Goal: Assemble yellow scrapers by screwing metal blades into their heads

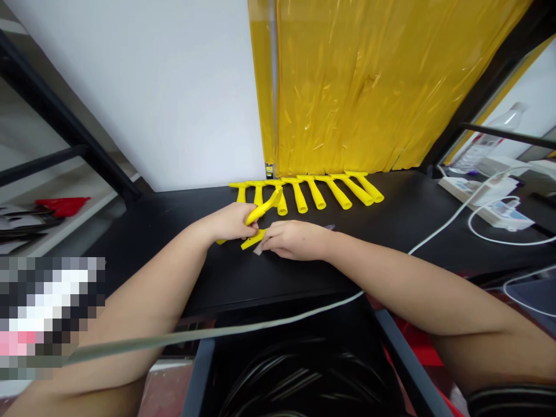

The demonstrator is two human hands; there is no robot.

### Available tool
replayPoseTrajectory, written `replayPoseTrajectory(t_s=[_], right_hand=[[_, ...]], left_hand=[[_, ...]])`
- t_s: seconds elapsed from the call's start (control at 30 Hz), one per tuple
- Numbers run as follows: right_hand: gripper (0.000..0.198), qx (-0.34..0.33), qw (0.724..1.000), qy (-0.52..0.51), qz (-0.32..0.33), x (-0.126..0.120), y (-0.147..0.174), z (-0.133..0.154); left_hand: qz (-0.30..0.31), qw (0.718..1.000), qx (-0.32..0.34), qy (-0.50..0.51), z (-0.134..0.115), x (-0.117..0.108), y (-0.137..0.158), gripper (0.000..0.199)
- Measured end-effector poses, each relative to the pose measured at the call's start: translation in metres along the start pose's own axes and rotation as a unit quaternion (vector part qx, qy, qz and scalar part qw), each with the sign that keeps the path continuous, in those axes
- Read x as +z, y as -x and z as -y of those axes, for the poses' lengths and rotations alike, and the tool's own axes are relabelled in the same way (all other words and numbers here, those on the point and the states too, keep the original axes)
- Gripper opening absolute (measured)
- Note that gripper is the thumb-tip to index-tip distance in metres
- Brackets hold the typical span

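Observation:
My left hand (232, 221) is closed around a yellow plastic handle (264, 207), which slants up to the right above the black tabletop (282, 278). Just below it, a narrow yellow strip (251, 240) shows between my hands; I cannot tell if it joins the held handle. My right hand (292, 238), fingers pinched together, grips a small greyish flat piece (258, 250) beside the strip's lower edge. Behind my hands, several yellow T-shaped handles (319, 198) lie in a row, hollow round ends facing me. Another yellow bit (220, 241) peeks out under my left hand.
A white panel (174, 92) and a yellow plastic-wrapped panel (369, 87) stand at the back. White power strips (486, 197) and a clear bottle (486, 139) sit to the right. A pale cable (260, 330) crosses in front of me, and an open drawer (299, 376) lies below.

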State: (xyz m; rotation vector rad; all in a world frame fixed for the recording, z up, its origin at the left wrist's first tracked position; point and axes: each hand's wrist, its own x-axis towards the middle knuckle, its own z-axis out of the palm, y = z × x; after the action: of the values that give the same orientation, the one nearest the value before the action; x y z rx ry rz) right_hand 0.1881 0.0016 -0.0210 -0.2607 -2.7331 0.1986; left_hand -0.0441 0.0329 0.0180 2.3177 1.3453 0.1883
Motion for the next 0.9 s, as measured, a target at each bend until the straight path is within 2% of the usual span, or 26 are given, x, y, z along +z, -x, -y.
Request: replayPoseTrajectory(t_s=[0.23,0.6,0.9], right_hand=[[0.023,0.043,0.998,0.008,0.045,-0.018,0.006,-0.003],[0.018,0.150,0.985,-0.018,0.085,-0.034,0.015,-0.014],[0.021,0.183,0.978,-0.063,0.074,-0.037,0.018,-0.013]], left_hand=[[-0.021,0.999,0.005,-0.023,-0.005,-0.002,0.001,0.015],[-0.014,0.998,0.009,-0.057,-0.008,-0.005,0.003,0.014],[0.009,0.998,0.004,-0.068,-0.010,-0.004,0.003,0.012]])
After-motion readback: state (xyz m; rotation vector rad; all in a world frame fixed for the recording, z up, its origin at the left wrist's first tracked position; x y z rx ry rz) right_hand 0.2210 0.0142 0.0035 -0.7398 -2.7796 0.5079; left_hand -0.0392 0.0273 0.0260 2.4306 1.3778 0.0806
